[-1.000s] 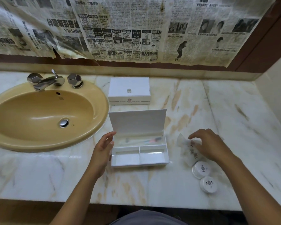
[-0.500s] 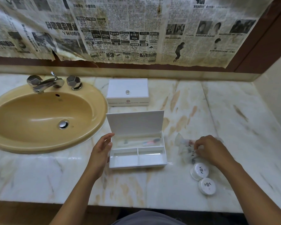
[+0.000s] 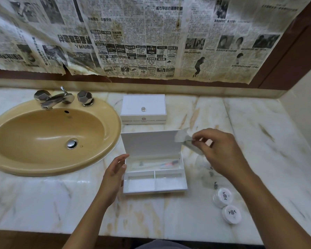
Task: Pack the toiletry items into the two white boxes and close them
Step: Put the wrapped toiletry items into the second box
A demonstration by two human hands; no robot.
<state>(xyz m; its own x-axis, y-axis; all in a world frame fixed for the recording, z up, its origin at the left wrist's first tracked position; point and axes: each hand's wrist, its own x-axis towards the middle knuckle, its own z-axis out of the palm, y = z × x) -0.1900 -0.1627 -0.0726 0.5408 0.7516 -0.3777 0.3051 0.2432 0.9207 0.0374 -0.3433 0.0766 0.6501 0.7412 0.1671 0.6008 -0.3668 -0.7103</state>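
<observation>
An open white box (image 3: 183, 187) stands on the marble counter with its lid upright. A toothbrush in a clear wrapper (image 3: 158, 164) lies in its rear compartment; the two front compartments hold nothing. My left hand (image 3: 115, 169) rests against the box's left side with relaxed fingers. My right hand (image 3: 221, 150) pinches a translucent sachet (image 3: 182, 137) in the air by the lid's right edge. A second white box (image 3: 143, 109), closed, with a small knob, sits behind. Two round white toiletry packs (image 3: 222, 197) (image 3: 231, 214) lie at the right front.
A tan sink (image 3: 48, 137) with a chrome tap (image 3: 57, 98) fills the left of the counter. More clear sachets (image 3: 209, 170) lie under my right wrist. Newspaper covers the wall behind. The counter's front edge runs close below the box.
My right hand has lifted a sachet from the pile on the counter up and left to the lid's right edge. My left hand has stayed at the box's side.
</observation>
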